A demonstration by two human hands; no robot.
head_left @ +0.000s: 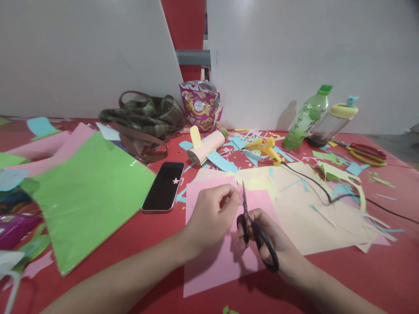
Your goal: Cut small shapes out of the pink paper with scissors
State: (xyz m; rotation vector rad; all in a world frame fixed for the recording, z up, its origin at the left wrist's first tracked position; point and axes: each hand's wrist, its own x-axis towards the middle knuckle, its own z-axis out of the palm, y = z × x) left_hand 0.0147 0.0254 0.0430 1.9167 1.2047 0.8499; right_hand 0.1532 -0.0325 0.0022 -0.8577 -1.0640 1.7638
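Observation:
Between thumb and fingers, my left hand pinches a small piece of pink paper. My right hand grips black-handled scissors, with the blades pointing up and slightly parted beside the pink piece. Whether the blades touch it I cannot tell. Both hands are over a sheet of pink paper lying on the red table. Behind them lies a paper-covered tube with a yellow fin and blue wings, like a small airplane. A phone with a pink paper star on its screen lies left of my left hand.
Green paper covers the left side. A yellow glue gun trails a black cord rightward over cream paper. A green bottle, a lidded cup, red-and-yellow-handled scissors, a snack bag and a plaid bag stand or lie behind.

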